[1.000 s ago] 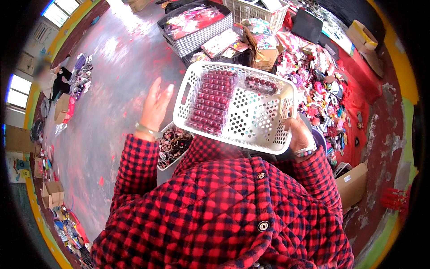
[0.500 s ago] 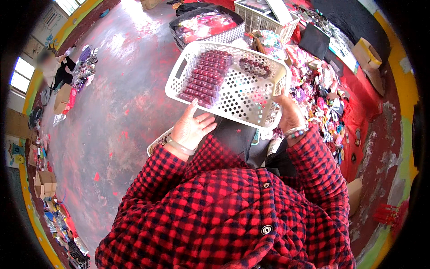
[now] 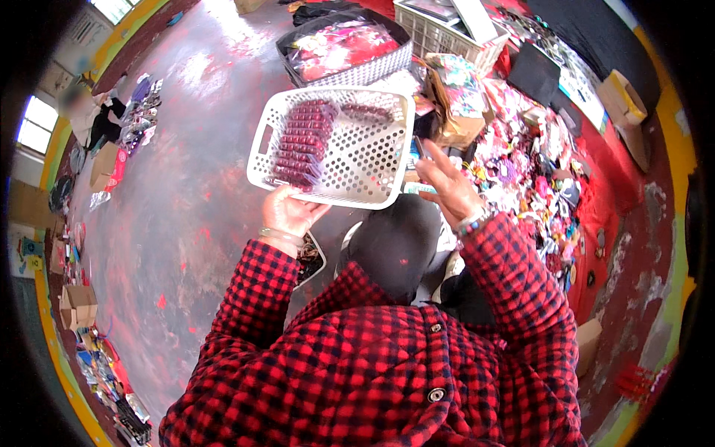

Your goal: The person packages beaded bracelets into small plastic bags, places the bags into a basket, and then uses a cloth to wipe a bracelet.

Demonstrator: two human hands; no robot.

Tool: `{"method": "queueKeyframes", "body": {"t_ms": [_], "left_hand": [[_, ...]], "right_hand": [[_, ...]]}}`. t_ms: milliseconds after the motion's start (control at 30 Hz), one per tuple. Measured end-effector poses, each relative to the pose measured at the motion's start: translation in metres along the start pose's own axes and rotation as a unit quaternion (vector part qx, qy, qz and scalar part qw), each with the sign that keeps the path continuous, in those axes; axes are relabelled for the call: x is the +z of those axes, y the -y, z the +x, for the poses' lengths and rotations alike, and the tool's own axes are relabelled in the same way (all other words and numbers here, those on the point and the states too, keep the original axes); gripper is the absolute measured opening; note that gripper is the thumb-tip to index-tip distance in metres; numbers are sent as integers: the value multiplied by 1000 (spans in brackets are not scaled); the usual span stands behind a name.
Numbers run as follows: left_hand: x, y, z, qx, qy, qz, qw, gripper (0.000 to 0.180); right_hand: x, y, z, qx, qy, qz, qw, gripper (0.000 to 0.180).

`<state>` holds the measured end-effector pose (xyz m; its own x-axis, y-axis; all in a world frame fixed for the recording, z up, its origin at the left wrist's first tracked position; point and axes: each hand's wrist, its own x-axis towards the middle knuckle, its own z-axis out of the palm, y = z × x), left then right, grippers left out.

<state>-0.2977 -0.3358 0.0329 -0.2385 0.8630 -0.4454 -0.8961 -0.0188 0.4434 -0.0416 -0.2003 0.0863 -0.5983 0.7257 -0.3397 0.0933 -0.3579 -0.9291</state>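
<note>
A white perforated plastic basket (image 3: 372,160) is held up in front of me, with rows of small dark red packets (image 3: 302,141) lying in its left half. My left hand (image 3: 287,212) grips the basket's near edge from below. Just off the basket's right corner, my right hand (image 3: 447,190) is apart from it, fingers spread and nothing in them. Both arms wear red and black checked sleeves. A dark knee (image 3: 395,242) shows below the basket.
A grey basket of pink goods (image 3: 342,45) and a white crate (image 3: 439,30) stand farther off. Cardboard boxes (image 3: 622,97) and heaps of small colourful items (image 3: 529,171) lie on a red cloth at right. Worn grey floor (image 3: 179,194) spreads left, with goods along its edge.
The basket has shifted to the left. My left hand came up from open air and took its near edge. My right hand let go of the basket's right side and opened.
</note>
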Motion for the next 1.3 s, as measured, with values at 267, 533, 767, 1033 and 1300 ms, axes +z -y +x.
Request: {"method": "queueKeyframes", "body": {"t_ms": [267, 533, 767, 1033, 1300], "left_hand": [[-118, -26, 114, 57, -105, -101, 988, 21], [-222, -2, 221, 63, -193, -117, 972, 18], [-247, 39, 269, 63, -156, -114, 979, 34], [-292, 69, 324, 21, -246, -71, 966, 20], [-426, 141, 412, 201, -183, 737, 619, 38]], "right_hand": [[-64, -34, 25, 90, -52, 50, 993, 52], [-86, -42, 81, 95, -92, 109, 985, 44], [-91, -44, 133, 122, -101, 92, 983, 40], [-90, -54, 162, 136, -104, 75, 982, 38], [-104, -67, 197, 150, -99, 71, 981, 31]]}}
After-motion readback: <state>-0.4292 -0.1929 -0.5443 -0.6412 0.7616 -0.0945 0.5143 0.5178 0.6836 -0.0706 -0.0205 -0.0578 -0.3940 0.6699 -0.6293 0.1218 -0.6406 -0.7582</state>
